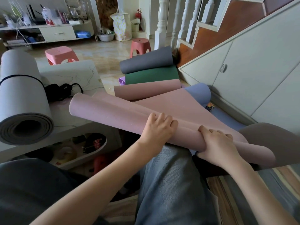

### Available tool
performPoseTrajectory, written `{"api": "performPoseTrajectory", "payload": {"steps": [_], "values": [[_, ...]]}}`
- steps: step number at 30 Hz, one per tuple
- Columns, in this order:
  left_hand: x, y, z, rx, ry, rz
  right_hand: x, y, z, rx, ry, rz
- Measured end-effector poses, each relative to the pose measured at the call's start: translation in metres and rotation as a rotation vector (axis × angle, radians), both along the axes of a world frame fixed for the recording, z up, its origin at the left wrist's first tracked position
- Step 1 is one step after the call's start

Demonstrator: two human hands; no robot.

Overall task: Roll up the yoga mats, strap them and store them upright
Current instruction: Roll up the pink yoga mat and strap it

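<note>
A pink yoga mat [107, 111] lies partly rolled across my knee, its loose end spreading toward the stairs. My left hand [158, 127] curls over the top of the roll near its middle. My right hand [218, 143] grips the roll's right end, fingers wrapped round it. A grey rolled mat [21, 96] with a dark strap round it lies on the low white table [78, 75] at the left. Black straps [60, 91] lie in a heap on that table beside it.
Grey [146, 62], green [152, 75], pink [146, 91] and blue [199, 93] mats lie loosely curled on the floor by the stair cabinet [243, 75]. Two pink stools [60, 55] stand beyond. A puzzle cube [210, 106] sits by the blue mat.
</note>
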State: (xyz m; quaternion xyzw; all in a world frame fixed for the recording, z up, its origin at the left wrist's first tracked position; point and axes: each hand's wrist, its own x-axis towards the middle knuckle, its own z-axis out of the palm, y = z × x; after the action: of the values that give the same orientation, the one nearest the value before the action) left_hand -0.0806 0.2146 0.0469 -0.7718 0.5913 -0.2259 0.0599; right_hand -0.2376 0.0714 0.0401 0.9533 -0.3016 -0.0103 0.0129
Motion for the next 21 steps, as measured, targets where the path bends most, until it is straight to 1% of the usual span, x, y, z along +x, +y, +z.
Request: {"api": "performPoseTrajectory", "payload": {"steps": [1, 3, 5, 7, 8, 11, 13, 15, 17, 19, 21], "values": [[-0.003, -0.001, 0.001, -0.004, 0.027, -0.002, -0.002, 0.001, -0.001, -0.032, -0.004, 0.005], [-0.008, -0.004, 0.015, 0.055, 0.076, -0.012, -0.004, 0.002, -0.003, -0.059, -0.008, 0.015], [-0.009, -0.006, 0.031, 0.190, 0.152, 0.002, -0.003, -0.003, 0.000, -0.012, -0.022, 0.012], [-0.002, -0.013, 0.041, 0.268, 0.185, 0.037, -0.002, -0.006, 0.006, 0.039, -0.063, -0.009], [0.001, -0.016, 0.048, 0.287, 0.200, 0.040, -0.002, -0.006, 0.009, 0.032, -0.083, -0.021], [0.003, -0.023, 0.070, 0.346, 0.271, -0.007, -0.009, -0.002, 0.014, -0.037, -0.106, -0.047], [0.002, -0.024, 0.081, 0.449, 0.336, -0.046, -0.018, 0.002, 0.015, -0.041, -0.098, -0.030], [-0.003, -0.021, 0.081, 0.523, 0.416, -0.061, -0.027, 0.007, 0.015, 0.002, -0.067, -0.004], [-0.005, -0.013, 0.066, 0.563, 0.497, -0.029, -0.027, 0.009, 0.014, 0.080, -0.003, 0.038], [-0.005, -0.002, 0.050, 0.537, 0.547, 0.028, -0.021, 0.008, 0.017, 0.127, 0.104, 0.086], [-0.010, 0.006, 0.041, 0.455, 0.502, 0.074, -0.012, 0.003, 0.019, 0.149, 0.187, 0.112]]}}
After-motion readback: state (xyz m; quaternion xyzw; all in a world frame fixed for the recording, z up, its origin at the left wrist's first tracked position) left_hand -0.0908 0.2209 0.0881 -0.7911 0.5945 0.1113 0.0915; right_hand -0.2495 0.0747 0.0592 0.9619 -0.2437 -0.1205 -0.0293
